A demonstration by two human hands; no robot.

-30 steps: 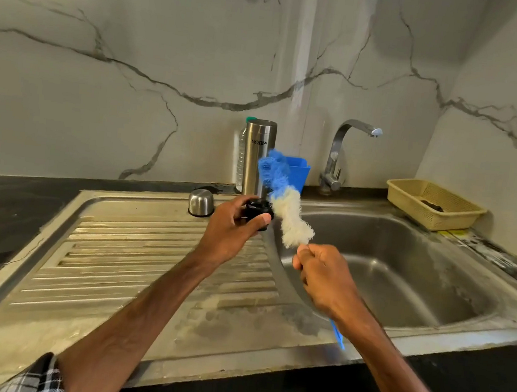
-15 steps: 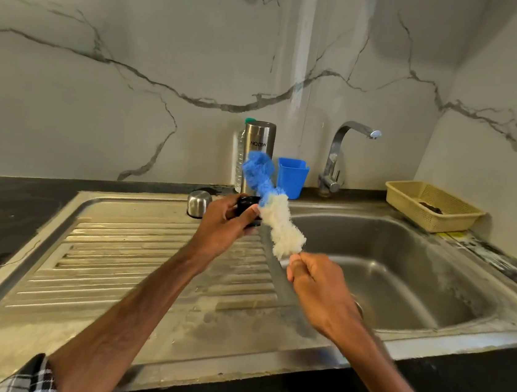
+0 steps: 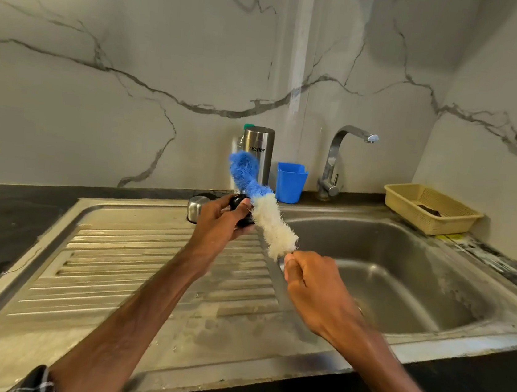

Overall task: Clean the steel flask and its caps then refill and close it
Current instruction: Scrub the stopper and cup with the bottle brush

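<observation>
Brush (image 3: pixel 274 226) against black cap (image 3: pixel 238 201), mid-frame
Cap is pinched in the left hand (image 3: pixel 215 223) grip; brush handle is wrapped tight in the right hand (image 3: pixel 321 286) grip; the steel flask (image 3: pixel 257 157) is parked upright by the wall, upper centre.

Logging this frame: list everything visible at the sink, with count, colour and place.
steel flask: one, silver, upright at the back, left of the blue cup
clear bottle: one, green cap, behind the flask, mostly hidden
blue cup: one, blue, between flask and tap
tap: one, chrome, behind the basin
basket: one, pale yellow, right rear counter, small dark item inside
steel cap: one, silver, back of the draining board
black cap: one, black, in the left hand
bottle brush: one, blue tip, white bristles at the black cap
sink: one, steel, basin right, ribbed board left
left hand: holds the black cap
right hand: holds the brush handle
</observation>
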